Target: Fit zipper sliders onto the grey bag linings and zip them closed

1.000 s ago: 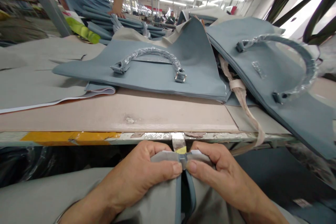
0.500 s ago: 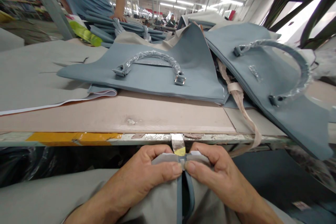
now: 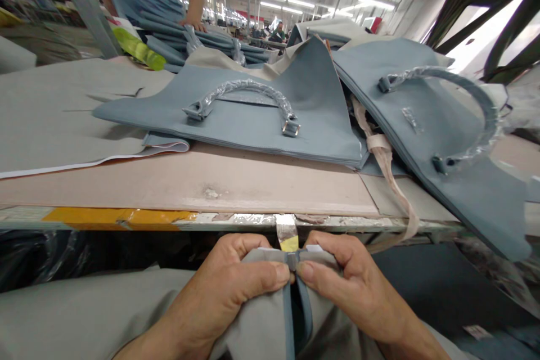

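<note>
Right here the left hand (image 3: 211,287) and right hand (image 3: 358,287) are both pinching the grey fabric bag (image 3: 253,320), its blue-trimmed edges meeting at a small metal clasp (image 3: 291,261), just below the table (image 3: 202,180).

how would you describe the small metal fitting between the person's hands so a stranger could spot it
Start at the yellow-taped table edge. Just below it, the left hand and right hand pinch a grey fabric bag; the small metal fitting is the tiny square where the hands meet.
</note>
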Motion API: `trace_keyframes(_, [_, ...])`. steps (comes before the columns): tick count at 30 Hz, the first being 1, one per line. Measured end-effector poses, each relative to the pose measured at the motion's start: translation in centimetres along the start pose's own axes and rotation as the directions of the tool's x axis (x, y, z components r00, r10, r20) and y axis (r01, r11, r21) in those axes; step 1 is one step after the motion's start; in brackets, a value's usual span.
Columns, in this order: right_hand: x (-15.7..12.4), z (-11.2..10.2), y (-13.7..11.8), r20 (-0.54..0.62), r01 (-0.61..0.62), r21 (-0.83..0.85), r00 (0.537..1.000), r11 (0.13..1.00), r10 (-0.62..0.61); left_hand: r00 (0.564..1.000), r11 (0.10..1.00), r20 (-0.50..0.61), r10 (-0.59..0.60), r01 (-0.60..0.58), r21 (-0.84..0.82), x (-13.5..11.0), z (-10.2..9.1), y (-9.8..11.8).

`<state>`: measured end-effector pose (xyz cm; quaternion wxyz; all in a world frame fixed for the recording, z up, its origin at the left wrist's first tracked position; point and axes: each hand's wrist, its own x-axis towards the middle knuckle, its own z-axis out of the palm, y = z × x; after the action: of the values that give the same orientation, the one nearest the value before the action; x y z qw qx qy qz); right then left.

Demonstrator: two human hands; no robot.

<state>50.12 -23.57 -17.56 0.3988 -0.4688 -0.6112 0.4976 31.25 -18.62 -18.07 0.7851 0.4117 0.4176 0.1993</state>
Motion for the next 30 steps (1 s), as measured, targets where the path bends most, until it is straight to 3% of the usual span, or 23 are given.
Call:
trace_keyframes(18, [-0.55, -0.06, 0.36, 0.012, -0.101, 0.009, 0.995, 0.995, 0.101, 1.0, 1.0, 0.023, 0.009, -0.01, 0.014, -0.15, -0.03, 0.19])
trace_keyframes(30, [-0.48, 0.0, 0.43, -0.002, -0.068, 0.036, 0.998, 0.997, 0.069, 0.999, 0.999, 0.033, 0.024, -0.025, 0.027, -0.04, -0.12, 0.1])
